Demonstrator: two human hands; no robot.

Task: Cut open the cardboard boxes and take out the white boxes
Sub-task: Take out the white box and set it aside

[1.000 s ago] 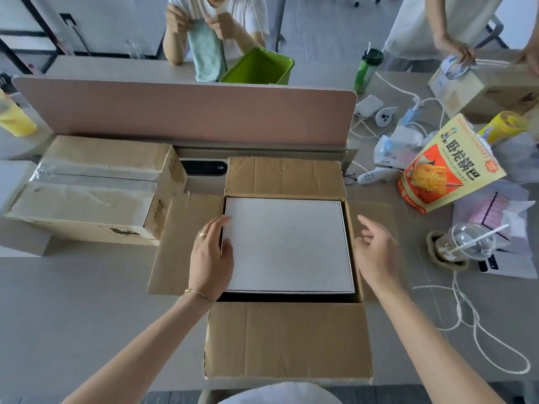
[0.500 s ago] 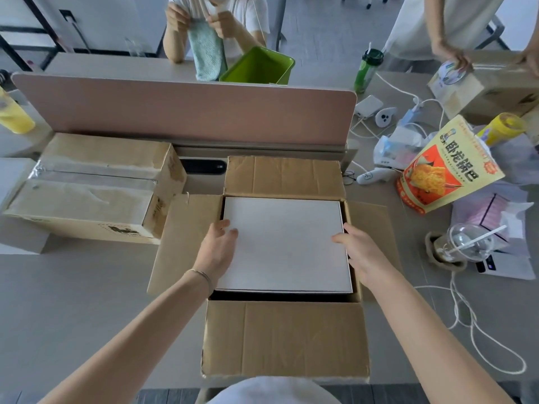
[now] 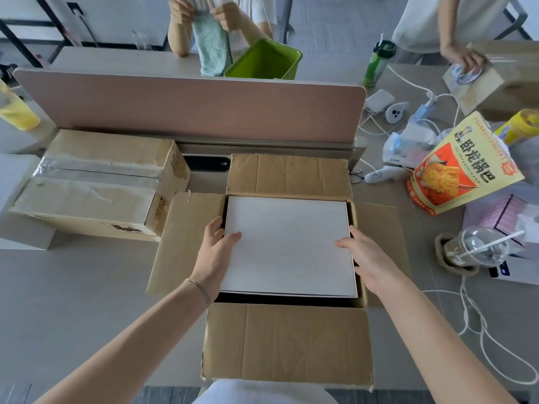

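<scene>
Open cardboard box (image 3: 287, 342) sat on the grey table (image 3: 73, 301) directly in front of the person, all four flaps folded outward. The white box (image 3: 288, 246) lay flat inside it, top face level with the opening, a dark gap showing along its near edge.

Left hand (image 3: 214, 252) was on the left edge of the white box: thumb lay on the top face, the other fingers curled down over the edge into the gap between white box and cardboard wall. Thin bracelet at that wrist. Right hand (image 3: 366, 258) was on the right edge in mirrored fashion: thumb on the top face, fingers bent down along the side, their tips hidden. Both hands gripped the white box from opposite sides. Could not tell whether the box was lifted off the bottom.

A second cardboard box (image 3: 96, 185), still sealed with clear tape, sat to the left, just beside the left flap. A pink desk divider (image 3: 189, 106) stood behind both boxes. To the right on the table: an orange-and-yellow snack bag (image 3: 463, 170) standing tilted, a clear plastic cup (image 3: 478, 246) with straw, white cables (image 3: 478, 325). Beyond the divider a person held a teal cloth (image 3: 211, 51) beside a green bin (image 3: 264, 61); another person at far right handled a cardboard box (image 3: 495, 83).
</scene>
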